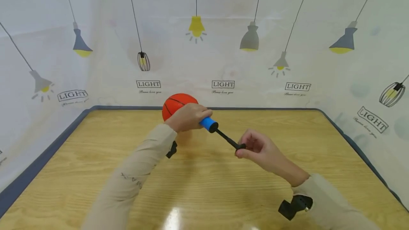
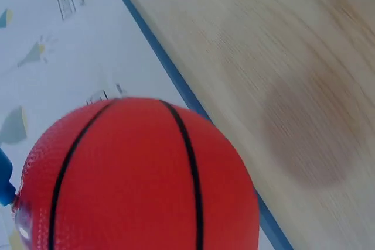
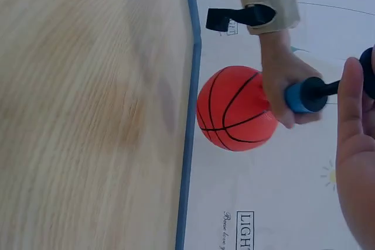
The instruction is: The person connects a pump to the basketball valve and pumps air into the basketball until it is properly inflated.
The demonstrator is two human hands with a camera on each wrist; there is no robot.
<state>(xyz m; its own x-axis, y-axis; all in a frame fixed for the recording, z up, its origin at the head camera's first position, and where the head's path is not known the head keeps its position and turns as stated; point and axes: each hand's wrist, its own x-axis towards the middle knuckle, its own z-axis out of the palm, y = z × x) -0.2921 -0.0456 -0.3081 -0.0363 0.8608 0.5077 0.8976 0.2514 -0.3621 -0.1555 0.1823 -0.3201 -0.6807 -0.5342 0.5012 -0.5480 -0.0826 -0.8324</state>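
My left hand point(image 1: 188, 117) grips the blue barrel of a small hand pump point(image 1: 209, 124), its fingers wrapped round it. A black rod runs out of the barrel's near end to a black handle point(image 1: 240, 147), which my right hand point(image 1: 260, 150) pinches between thumb and fingers. At the barrel's far end is a red ball point(image 1: 175, 103) with black lines like a basketball, partly behind the left hand. In the left wrist view the blue tip of the pump meets the ball point(image 2: 135, 174) at its left side. The right wrist view shows the ball point(image 3: 234, 109) beside the left hand, raised over the table.
A wood-grain table point(image 1: 204, 184) with a dark blue edge lies beneath both hands. White sheeting point(image 1: 217, 52) printed with hanging lamps stands round its back and sides. A black wrist camera point(image 1: 294, 206) sits on the right sleeve, and another point(image 1: 172, 149) below the left.
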